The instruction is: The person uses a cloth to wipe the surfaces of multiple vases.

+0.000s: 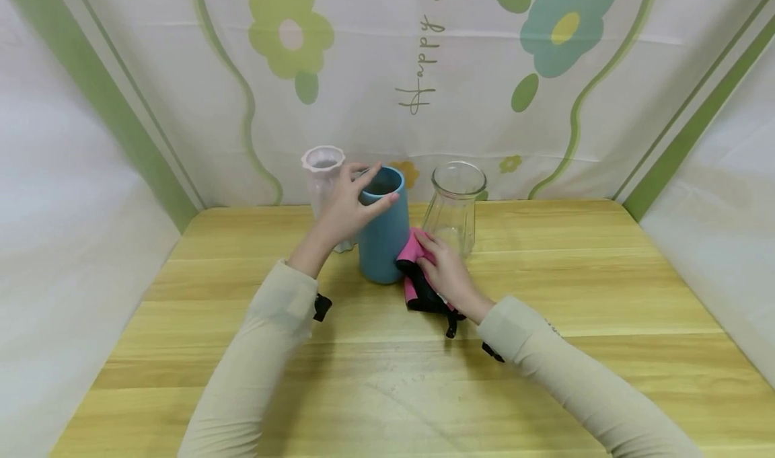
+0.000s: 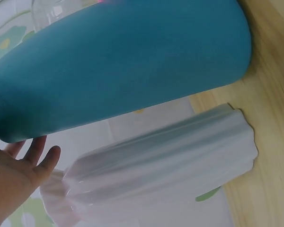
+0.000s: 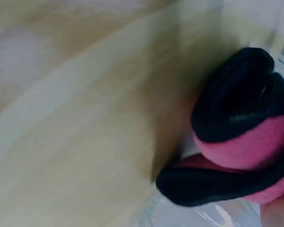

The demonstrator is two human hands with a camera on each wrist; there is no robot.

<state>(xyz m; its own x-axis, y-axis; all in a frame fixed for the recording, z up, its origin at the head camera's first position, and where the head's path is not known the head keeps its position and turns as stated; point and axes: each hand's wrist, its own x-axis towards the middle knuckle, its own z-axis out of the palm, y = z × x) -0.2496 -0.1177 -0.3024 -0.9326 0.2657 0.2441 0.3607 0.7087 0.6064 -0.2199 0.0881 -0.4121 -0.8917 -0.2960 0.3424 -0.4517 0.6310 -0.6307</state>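
Note:
A tall blue vase [image 1: 383, 246] stands upright near the middle of the table. My left hand [image 1: 346, 208] holds it at the top, with fingers and thumb spread about the rim. In the left wrist view, that hand's fingers curve around the vase's mouth end. My right hand [image 1: 447, 273] pinches a folded pink fleecy cloth with black edging [image 1: 413, 248] against the vase's lower right side. The right wrist view shows the bunched cloth [image 3: 246, 146] in close-up, its black edge folded over.
A pale fluted vase [image 1: 323, 182] with a scalloped rim stands just left of the blue one, partly behind my left hand. A clear glass vase [image 1: 457, 202] is behind my right hand. The wooden table [image 1: 387, 391] ends at a flower-patterned curtain [image 1: 363, 74].

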